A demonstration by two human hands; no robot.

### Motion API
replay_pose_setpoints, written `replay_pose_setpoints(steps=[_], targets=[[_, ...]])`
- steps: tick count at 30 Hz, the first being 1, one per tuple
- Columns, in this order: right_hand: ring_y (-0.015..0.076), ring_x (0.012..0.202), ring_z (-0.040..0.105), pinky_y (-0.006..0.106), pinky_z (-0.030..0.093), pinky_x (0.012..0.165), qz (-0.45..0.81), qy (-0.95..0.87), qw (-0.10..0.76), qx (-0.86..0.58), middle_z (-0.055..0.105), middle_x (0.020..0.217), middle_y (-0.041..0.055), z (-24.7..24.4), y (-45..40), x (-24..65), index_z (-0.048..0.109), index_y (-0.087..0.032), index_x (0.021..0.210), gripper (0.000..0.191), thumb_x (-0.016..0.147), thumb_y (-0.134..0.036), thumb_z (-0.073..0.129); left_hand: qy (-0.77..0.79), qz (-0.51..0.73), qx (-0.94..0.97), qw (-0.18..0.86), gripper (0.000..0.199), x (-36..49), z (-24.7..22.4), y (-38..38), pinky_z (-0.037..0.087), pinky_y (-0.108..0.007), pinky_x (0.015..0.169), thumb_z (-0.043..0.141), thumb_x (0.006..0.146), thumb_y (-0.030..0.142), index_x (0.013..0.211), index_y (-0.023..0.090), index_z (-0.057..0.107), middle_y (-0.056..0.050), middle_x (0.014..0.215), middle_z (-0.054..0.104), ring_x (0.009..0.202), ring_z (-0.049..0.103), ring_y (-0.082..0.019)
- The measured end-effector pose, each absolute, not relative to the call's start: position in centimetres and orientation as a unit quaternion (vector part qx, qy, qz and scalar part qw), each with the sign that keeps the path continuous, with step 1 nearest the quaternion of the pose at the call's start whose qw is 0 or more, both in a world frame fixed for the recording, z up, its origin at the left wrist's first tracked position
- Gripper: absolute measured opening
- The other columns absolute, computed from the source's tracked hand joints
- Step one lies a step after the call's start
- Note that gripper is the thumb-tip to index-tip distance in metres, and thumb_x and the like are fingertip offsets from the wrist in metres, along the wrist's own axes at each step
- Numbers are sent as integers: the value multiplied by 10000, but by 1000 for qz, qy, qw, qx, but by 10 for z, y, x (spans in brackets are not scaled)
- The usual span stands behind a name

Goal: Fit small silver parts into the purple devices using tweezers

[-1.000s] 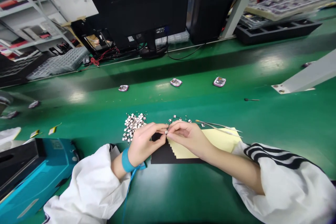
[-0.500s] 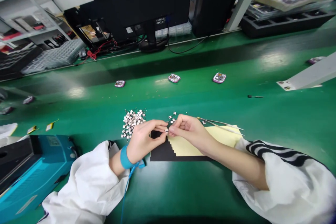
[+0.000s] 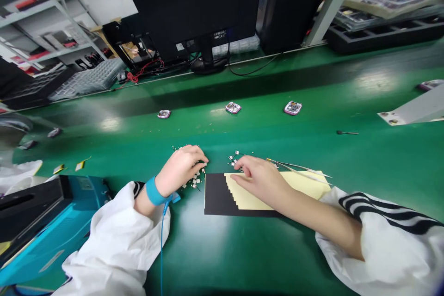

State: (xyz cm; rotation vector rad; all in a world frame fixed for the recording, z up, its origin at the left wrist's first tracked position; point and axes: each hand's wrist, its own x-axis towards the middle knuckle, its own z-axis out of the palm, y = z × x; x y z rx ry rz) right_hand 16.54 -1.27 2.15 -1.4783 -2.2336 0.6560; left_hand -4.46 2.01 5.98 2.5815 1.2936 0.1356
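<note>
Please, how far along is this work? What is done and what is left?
Done: a few small metal pieces lie apart from the pile. In hand: the left hand rests on the pile; the right hand is over the yellow sheet. Left: most pieces remain heaped.

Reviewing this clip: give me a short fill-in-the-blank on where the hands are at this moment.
The hand over the small metal pieces is the person's ____ one.
The wrist strap on that hand is ____.
The right hand is above a stepped ____ sheet.

Missing words: left; blue; yellow.
</note>
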Motion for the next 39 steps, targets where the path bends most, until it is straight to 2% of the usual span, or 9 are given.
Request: replay_pose_setpoints(steps=[5,8,12,17,21,27,33,36,39], targets=[[198,770,556,311,455,687,199,-871,141,-427,563,807,78,17,-28,158,586,-112,892,195,734,-226,593,461,11,881,106,105,-39,39,21,448,-289,724,536,768,159,819,142,626,-50,847,607,788,561,-179],[204,783,550,321,472,705,166,-887,129,-412,553,817,93,14,-35,156,586,-94,908,196,733,-182,590,475,28,873,103,115,-37,35,19,446,-260,682,512,778,132,770,147,626,-34,803,611,747,570,-163],[204,772,542,316,485,706,113,-899,134,-401,547,807,98,11,-39,153,585,-79,920,195,744,-162,567,500,93,853,116,143,-35,40,17,441,-239,627,514,777,144,870,156,621,-38,811,585,683,560,-138],[224,782,544,328,492,700,83,-908,123,-392,552,801,115,10,-41,150,588,-52,901,179,751,-138,541,504,198,812,217,171,-31,45,15,450,-231,711,507,783,166,897,187,633,-31,915,614,814,575,-142],[233,797,552,343,489,710,86,-910,112,-390,569,790,116,12,-40,150,596,-54,878,156,753,-118,528,496,186,772,351,164,-29,41,13,471,-229,702,506,788,210,866,193,648,-14,861,656,799,602,-147],[173,686,563,289,473,633,255,-853,131,-436,583,779,80,18,-30,151,586,-92,831,139,698,-131,587,481,258,695,468,96,-25,34,9,504,-204,694,607,707,207,758,144,658,-37,813,648,755,614,-142],[107,562,527,247,435,595,545,-659,231,-463,546,590,-2,13,-14,154,539,-137,633,56,680,-125,567,451,288,741,406,176,-18,39,3,505,-225,726,495,794,176,879,158,649,-69,878,622,807,597,-139],[94,624,538,234,433,654,694,-505,315,-405,572,657,1,14,-10,156,549,-128,668,111,638,-185,639,437,321,749,381,175,-14,39,-3,520,-215,694,496,797,175,886,157,645,-69,855,618,788,600,-134],[92,698,538,232,411,716,728,-448,374,-359,591,724,7,17,-11,157,573,-129,682,147,624,-223,671,440,355,742,361,162,-11,36,-9,537,-190,661,553,765,187,900,147,633,-58,831,630,732,621,-122]])
